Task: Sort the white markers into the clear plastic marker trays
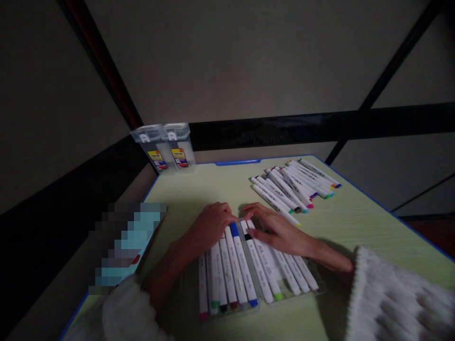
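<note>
Left hand (213,226) and right hand (280,232), grips unclear, bend over markers (243,265); those loosely spaced beneath the right might slide if bumped.

Pale, fleecy sleeves (398,298) (the right one softly dimpled) and bare hands (280,233)

The markers (244,265) look smooth and plastic, the sleeve (394,298) (fleecy) matt cloth.

Probably a home: blue-edged desk (192,187) beside dark-banded walls (256,61), colour markers (243,265), fluffy household-style sleeve (394,298).
</note>
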A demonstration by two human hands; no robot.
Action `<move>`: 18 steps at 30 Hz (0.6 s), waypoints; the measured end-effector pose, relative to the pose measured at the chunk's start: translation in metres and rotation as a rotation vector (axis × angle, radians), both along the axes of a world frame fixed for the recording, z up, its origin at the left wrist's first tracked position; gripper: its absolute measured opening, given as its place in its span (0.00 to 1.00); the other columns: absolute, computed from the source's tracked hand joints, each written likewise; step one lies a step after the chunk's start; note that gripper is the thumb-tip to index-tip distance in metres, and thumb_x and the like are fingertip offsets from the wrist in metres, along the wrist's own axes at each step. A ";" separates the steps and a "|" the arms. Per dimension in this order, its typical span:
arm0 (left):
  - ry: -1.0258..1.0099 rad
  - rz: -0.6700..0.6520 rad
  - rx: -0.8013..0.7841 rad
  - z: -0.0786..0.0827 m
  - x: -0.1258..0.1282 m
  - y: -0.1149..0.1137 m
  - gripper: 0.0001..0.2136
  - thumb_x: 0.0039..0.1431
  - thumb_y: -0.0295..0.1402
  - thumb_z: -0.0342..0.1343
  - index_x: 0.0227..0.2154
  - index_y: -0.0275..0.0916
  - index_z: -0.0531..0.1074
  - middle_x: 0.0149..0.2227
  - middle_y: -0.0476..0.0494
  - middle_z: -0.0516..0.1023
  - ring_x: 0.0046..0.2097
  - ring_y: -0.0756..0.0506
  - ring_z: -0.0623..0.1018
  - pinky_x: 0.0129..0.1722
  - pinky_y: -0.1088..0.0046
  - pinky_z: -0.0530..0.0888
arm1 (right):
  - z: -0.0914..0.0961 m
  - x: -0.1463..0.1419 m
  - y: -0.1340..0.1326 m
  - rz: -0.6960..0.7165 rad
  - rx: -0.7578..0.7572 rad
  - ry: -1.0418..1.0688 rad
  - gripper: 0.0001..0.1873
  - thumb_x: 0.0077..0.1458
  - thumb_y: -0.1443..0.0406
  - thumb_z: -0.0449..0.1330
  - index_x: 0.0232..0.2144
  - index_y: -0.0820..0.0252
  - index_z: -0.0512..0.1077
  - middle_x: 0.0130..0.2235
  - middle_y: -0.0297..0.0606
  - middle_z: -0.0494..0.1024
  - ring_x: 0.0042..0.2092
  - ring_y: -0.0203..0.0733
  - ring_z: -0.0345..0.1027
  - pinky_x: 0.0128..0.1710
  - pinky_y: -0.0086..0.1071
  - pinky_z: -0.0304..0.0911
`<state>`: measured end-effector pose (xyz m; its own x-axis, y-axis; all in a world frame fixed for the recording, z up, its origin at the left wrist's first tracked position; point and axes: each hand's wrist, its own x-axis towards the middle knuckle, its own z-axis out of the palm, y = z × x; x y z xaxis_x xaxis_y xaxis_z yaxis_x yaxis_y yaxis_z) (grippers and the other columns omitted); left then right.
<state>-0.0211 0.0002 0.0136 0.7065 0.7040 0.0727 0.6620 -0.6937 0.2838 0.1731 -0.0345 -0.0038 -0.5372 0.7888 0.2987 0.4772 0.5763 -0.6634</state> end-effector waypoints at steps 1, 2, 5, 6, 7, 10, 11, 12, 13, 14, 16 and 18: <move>0.001 0.003 -0.003 0.000 0.000 0.000 0.14 0.57 0.26 0.43 0.32 0.39 0.75 0.32 0.46 0.71 0.38 0.48 0.69 0.38 0.72 0.65 | 0.000 0.000 0.000 -0.007 -0.021 0.027 0.10 0.53 0.68 0.52 0.39 0.59 0.62 0.45 0.42 0.65 0.46 0.45 0.60 0.45 0.41 0.57; 0.001 0.005 -0.006 0.000 0.000 0.000 0.14 0.57 0.26 0.43 0.32 0.39 0.75 0.32 0.46 0.71 0.38 0.48 0.69 0.38 0.72 0.65 | -0.001 0.000 0.001 -0.015 -0.044 0.058 0.09 0.53 0.68 0.52 0.39 0.59 0.62 0.44 0.42 0.66 0.45 0.44 0.61 0.44 0.40 0.58; -0.004 0.008 -0.009 0.000 0.000 0.000 0.14 0.56 0.25 0.44 0.32 0.40 0.75 0.32 0.46 0.71 0.38 0.48 0.69 0.38 0.72 0.64 | -0.001 0.001 0.001 -0.025 -0.082 0.120 0.09 0.53 0.68 0.52 0.39 0.59 0.62 0.42 0.40 0.66 0.42 0.43 0.61 0.41 0.38 0.59; -0.005 0.009 -0.009 0.000 0.000 0.000 0.14 0.56 0.25 0.43 0.32 0.40 0.75 0.32 0.46 0.71 0.38 0.48 0.69 0.39 0.72 0.64 | -0.001 0.001 0.001 -0.024 -0.084 0.123 0.09 0.53 0.67 0.52 0.39 0.59 0.62 0.42 0.40 0.66 0.41 0.43 0.61 0.40 0.38 0.59; -0.005 0.008 -0.010 0.000 0.000 0.000 0.14 0.56 0.25 0.43 0.32 0.40 0.75 0.32 0.46 0.71 0.38 0.48 0.69 0.39 0.72 0.64 | -0.002 0.001 0.001 -0.027 -0.088 0.122 0.09 0.53 0.67 0.52 0.39 0.59 0.62 0.41 0.40 0.66 0.41 0.42 0.61 0.39 0.38 0.59; -0.004 0.010 -0.017 0.001 0.000 -0.001 0.14 0.56 0.25 0.43 0.32 0.40 0.75 0.32 0.45 0.71 0.38 0.48 0.69 0.38 0.72 0.64 | -0.002 0.001 0.001 -0.046 -0.129 0.122 0.09 0.52 0.67 0.52 0.38 0.60 0.62 0.39 0.40 0.67 0.38 0.41 0.62 0.36 0.37 0.59; -0.002 0.010 -0.018 0.002 0.000 -0.001 0.14 0.56 0.25 0.43 0.32 0.39 0.75 0.32 0.45 0.71 0.38 0.48 0.69 0.38 0.72 0.64 | -0.003 0.001 0.001 -0.049 -0.146 0.130 0.09 0.53 0.66 0.52 0.38 0.60 0.62 0.39 0.40 0.67 0.38 0.42 0.62 0.37 0.37 0.59; -0.001 0.011 -0.017 0.002 0.000 -0.001 0.14 0.56 0.25 0.43 0.32 0.39 0.75 0.32 0.45 0.71 0.38 0.48 0.69 0.38 0.72 0.64 | -0.003 0.001 0.001 -0.048 -0.164 0.143 0.08 0.53 0.66 0.52 0.38 0.60 0.62 0.38 0.39 0.68 0.38 0.42 0.62 0.37 0.37 0.59; 0.000 0.011 -0.016 0.003 0.000 -0.001 0.14 0.56 0.25 0.43 0.31 0.39 0.75 0.32 0.45 0.71 0.37 0.48 0.69 0.38 0.72 0.64 | -0.003 0.001 0.001 -0.047 -0.181 0.161 0.08 0.53 0.66 0.53 0.38 0.60 0.62 0.38 0.39 0.68 0.39 0.42 0.62 0.37 0.37 0.59; 0.001 0.012 -0.017 0.003 0.000 -0.002 0.14 0.56 0.25 0.43 0.31 0.40 0.75 0.32 0.45 0.71 0.37 0.48 0.69 0.38 0.72 0.64 | -0.004 0.001 0.001 -0.044 -0.196 0.182 0.08 0.53 0.65 0.53 0.37 0.59 0.62 0.38 0.39 0.68 0.39 0.42 0.62 0.38 0.38 0.59; -0.007 0.014 -0.020 0.002 0.000 -0.001 0.14 0.56 0.26 0.43 0.31 0.40 0.75 0.32 0.46 0.71 0.37 0.48 0.70 0.38 0.72 0.65 | -0.004 0.001 0.002 -0.040 -0.222 0.229 0.07 0.53 0.65 0.53 0.36 0.59 0.62 0.37 0.38 0.68 0.38 0.42 0.62 0.37 0.37 0.59; -0.024 0.015 -0.019 0.001 0.000 -0.001 0.14 0.56 0.25 0.43 0.32 0.40 0.75 0.32 0.46 0.71 0.37 0.48 0.70 0.37 0.73 0.65 | -0.004 0.000 0.002 -0.039 -0.237 0.269 0.06 0.53 0.65 0.53 0.35 0.58 0.61 0.36 0.37 0.68 0.38 0.41 0.62 0.36 0.36 0.59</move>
<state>-0.0212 -0.0008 0.0145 0.6938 0.7162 0.0754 0.6655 -0.6777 0.3127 0.1736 -0.0327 -0.0078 -0.4326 0.8713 0.2318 0.2862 0.3765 -0.8811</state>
